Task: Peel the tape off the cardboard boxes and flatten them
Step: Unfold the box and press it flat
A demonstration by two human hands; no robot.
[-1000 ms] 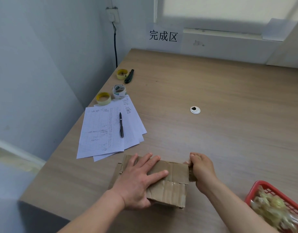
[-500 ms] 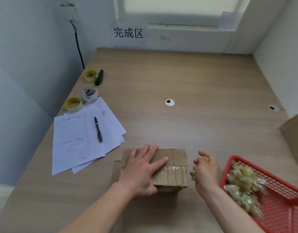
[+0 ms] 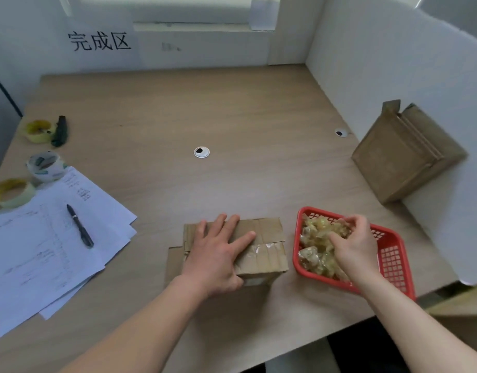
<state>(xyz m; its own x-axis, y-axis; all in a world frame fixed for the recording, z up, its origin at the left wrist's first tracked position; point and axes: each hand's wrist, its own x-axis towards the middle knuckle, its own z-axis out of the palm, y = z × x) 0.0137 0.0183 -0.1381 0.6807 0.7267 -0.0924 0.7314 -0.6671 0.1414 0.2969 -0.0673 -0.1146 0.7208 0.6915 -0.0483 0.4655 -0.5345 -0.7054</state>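
— Where the desk (image 3: 258, 109) meets the white walls, what sits on it?
— At the far right, a stack of flat cardboard (image 3: 404, 154) leans on the wall. At the left lie sheets of paper (image 3: 38, 254) with a pen (image 3: 80, 226) on them, and beyond them three tape rolls (image 3: 42, 165) and a dark cutter (image 3: 60, 130).
— And the box?
— The box (image 3: 261, 243) is at the near middle, partly squashed, with a strip of clear tape (image 3: 261, 250) on its top. The left hand (image 3: 218, 254) lies flat on it, fingers straight and spread, pressing down.
— The right hand?
— The right hand (image 3: 353, 243) is over the red basket (image 3: 393, 254), just right of the box, fingers curled among the crumpled tape wads (image 3: 316, 238) inside. I cannot tell whether it grips a wad.
— Smaller things?
— Two round cable holes: one (image 3: 201, 152) mid-desk, one (image 3: 340, 133) by the right wall.
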